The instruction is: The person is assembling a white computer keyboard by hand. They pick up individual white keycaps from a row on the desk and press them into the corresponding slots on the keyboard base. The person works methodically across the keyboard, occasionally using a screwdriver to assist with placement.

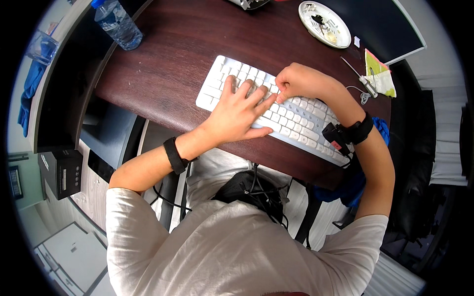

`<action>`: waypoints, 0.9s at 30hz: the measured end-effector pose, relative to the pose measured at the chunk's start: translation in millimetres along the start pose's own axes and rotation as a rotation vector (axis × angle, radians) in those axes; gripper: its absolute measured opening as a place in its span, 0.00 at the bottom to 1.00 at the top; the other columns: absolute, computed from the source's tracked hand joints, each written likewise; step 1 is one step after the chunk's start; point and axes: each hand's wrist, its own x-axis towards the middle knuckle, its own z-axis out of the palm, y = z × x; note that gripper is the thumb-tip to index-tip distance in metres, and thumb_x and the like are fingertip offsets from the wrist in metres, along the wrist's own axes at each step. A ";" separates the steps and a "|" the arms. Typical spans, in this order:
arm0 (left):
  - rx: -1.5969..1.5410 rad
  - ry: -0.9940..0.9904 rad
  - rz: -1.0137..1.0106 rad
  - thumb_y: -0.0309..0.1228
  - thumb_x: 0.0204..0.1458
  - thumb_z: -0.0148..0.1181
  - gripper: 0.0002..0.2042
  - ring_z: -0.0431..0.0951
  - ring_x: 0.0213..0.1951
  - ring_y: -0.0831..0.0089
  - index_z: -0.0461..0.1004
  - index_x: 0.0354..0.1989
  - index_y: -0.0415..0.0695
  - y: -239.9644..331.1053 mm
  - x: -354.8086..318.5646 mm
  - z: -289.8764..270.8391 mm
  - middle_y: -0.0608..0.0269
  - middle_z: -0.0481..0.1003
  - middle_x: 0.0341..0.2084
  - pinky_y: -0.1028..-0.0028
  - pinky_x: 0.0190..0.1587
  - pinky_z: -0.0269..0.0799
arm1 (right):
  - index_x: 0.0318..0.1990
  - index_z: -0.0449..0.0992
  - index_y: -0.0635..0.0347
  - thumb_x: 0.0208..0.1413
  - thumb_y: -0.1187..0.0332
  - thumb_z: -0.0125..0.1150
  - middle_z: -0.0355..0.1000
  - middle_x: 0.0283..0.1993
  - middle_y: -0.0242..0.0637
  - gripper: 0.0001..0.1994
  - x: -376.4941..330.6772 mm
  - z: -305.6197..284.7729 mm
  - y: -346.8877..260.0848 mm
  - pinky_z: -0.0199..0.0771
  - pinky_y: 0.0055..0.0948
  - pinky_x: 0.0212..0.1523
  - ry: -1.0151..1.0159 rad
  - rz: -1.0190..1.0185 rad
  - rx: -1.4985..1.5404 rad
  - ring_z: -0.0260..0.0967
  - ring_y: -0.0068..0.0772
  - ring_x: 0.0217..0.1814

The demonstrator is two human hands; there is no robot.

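Observation:
A white keyboard (291, 129) lies slantwise on the dark reddish-brown desk, close to its front edge. My left hand (242, 109) rests over its left half, fingers spread and touching the white keys, the thumb stretched along the near rows. At the far edge, near the keyboard's middle, my right hand (295, 82) is bent inward with its fingers curled and pinched close to the keys. Whatever might be between those fingertips is hidden. Right of that hand, a bluish-grey strip shows between rows of keys. Both wrists wear black bands; the right one carries a small black device.
A water bottle (118, 24) with a blue cap stands at the desk's far left. A white oval dish (324, 24) with small scraps sits at the far right, near a screwdriver-like tool with a thin cable (364, 81) and a yellow-green cloth (380, 74). Blue fabric hangs by the right edge.

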 end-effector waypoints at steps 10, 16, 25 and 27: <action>-0.019 0.003 0.013 0.60 0.49 0.56 0.34 0.66 0.53 0.59 0.72 0.59 0.50 -1.2 2.2 0.0 0.61 0.69 0.52 0.46 0.56 0.57 | 0.16 0.72 0.63 0.39 0.62 0.76 0.63 0.12 0.39 0.18 1.9 -2.6 0.5 0.59 0.34 0.22 0.026 -0.030 -0.092 0.58 0.32 0.16; -0.059 0.057 -0.015 0.59 0.49 0.56 0.33 0.68 0.52 0.59 0.72 0.60 0.51 0.3 1.0 -1.1 0.59 0.70 0.50 0.46 0.57 0.57 | 0.19 0.74 0.64 0.42 0.64 0.75 0.65 0.14 0.36 0.16 -11.9 -7.4 11.5 0.60 0.31 0.22 0.112 -0.014 0.004 0.60 0.27 0.18; -0.036 0.068 0.012 0.58 0.50 0.56 0.31 0.67 0.52 0.56 0.73 0.60 0.54 2.5 0.9 -4.1 0.56 0.70 0.50 0.46 0.57 0.58 | 0.36 0.78 0.61 0.51 0.67 0.66 0.76 0.27 0.39 0.08 -46.0 -36.9 60.3 0.73 0.36 0.38 0.510 0.250 -0.163 0.75 0.40 0.32; -0.046 0.062 0.006 0.57 0.50 0.56 0.31 0.67 0.52 0.56 0.73 0.60 0.53 2.4 1.4 -3.6 0.56 0.70 0.51 0.45 0.57 0.57 | 0.40 0.78 0.59 0.50 0.67 0.66 0.76 0.31 0.38 0.10 -44.9 -31.0 69.5 0.74 0.37 0.40 0.503 0.244 -0.206 0.75 0.41 0.36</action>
